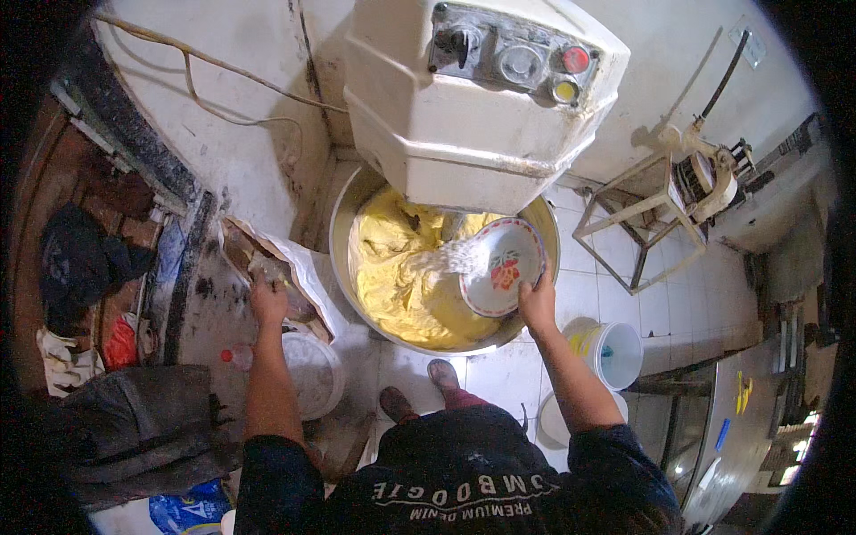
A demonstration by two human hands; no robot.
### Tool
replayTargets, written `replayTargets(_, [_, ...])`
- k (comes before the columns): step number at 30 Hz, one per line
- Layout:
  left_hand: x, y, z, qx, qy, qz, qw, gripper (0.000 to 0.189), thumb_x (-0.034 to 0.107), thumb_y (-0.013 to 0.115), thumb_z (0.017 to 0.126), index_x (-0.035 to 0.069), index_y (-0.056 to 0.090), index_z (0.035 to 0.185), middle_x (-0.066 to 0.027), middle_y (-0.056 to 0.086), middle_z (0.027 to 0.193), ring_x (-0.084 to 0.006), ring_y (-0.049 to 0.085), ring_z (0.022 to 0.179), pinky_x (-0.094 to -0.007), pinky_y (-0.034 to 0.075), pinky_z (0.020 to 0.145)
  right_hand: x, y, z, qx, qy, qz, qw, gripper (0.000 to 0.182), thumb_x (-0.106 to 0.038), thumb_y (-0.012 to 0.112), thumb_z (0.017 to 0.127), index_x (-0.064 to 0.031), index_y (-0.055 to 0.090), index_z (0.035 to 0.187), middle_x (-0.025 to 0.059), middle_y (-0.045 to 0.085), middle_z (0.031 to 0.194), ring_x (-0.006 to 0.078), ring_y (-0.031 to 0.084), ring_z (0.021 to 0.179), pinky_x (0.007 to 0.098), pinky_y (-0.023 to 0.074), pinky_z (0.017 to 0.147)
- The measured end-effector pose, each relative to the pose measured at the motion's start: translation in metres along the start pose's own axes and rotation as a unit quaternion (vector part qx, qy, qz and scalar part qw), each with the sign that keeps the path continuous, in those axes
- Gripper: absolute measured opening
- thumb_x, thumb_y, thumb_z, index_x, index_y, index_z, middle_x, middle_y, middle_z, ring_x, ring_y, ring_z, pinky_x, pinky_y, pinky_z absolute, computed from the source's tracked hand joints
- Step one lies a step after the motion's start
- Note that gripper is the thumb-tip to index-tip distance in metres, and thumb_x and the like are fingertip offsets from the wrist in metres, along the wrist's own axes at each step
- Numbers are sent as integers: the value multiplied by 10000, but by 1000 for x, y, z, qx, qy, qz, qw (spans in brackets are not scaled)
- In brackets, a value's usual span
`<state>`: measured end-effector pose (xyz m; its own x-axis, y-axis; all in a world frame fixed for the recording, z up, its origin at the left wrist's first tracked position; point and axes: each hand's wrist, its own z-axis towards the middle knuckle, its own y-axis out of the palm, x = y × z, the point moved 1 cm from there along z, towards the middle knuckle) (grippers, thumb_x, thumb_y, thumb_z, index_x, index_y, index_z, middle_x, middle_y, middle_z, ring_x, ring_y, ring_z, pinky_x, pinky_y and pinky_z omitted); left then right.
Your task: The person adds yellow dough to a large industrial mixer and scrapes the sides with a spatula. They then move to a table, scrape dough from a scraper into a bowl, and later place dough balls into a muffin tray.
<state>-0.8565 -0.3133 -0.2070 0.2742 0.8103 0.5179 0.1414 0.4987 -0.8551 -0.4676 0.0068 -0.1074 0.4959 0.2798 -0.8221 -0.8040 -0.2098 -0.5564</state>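
My right hand (539,301) grips the rim of a white bowl (480,284) with a red flower and a patterned edge. The bowl is tilted to the left over the mixer's large metal bowl (342,267). White powder or grains (445,259) pour from it onto the thick yellow dough (394,284). On the left, my left hand (269,299) is at the mouth of an open paper sack (301,271). Its fingers are curled at something pale and partly see-through, too unclear to name; whether they grip it does not show.
The mixer's pale head (475,147), with a knob and buttons, overhangs the bowl. A lidded white bucket (311,374) stands under my left forearm. At right are an open plastic bucket (618,354), a metal frame with a motor (642,234) and a metal-topped table (725,428).
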Motion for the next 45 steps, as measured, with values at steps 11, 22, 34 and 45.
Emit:
replayTargets(11, [11, -65, -86, 75, 49, -116, 989, 376, 156, 509, 891, 39, 468, 1246, -162, 580, 1058, -273, 569, 966, -371, 456, 793, -6, -5, -1, 16, -8, -91, 996, 675, -17, 526, 757, -82, 260, 1374, 270, 510, 1187, 411, 513, 1080, 442, 426, 883])
replayTargets(22, [37, -100, -106, 117, 126, -175, 969, 280, 110, 515, 887, 46, 555, 1157, -121, 559, 1038, -229, 561, 935, -322, 484, 695, 24, -18, -33, 18, 121, 125, 985, 398, -60, 510, 780, 64, 486, 1157, 265, 598, 1029, 329, 602, 959, 375, 447, 851])
replayTargets(34, [119, -127, -128, 153, 258, -144, 943, 287, 95, 522, 871, 22, 537, 1148, -180, 548, 1168, -344, 470, 1155, -421, 369, 961, -91, -42, -31, -146, -420, -207, 872, 417, -33, 560, 717, -34, 526, 1132, 131, 583, 1085, 331, 549, 1009, 384, 484, 842])
replayTargets(45, [286, -64, -159, -155, 433, 59, 886, 555, 248, 347, 901, -8, 235, 1381, -243, 251, 1415, -417, 192, 1329, -538, 53, 1082, -111, -7, 32, -202, -664, -107, 711, 396, -148, 463, 792, -44, 519, 1170, 130, 529, 1128, 301, 490, 1086, 501, 341, 992])
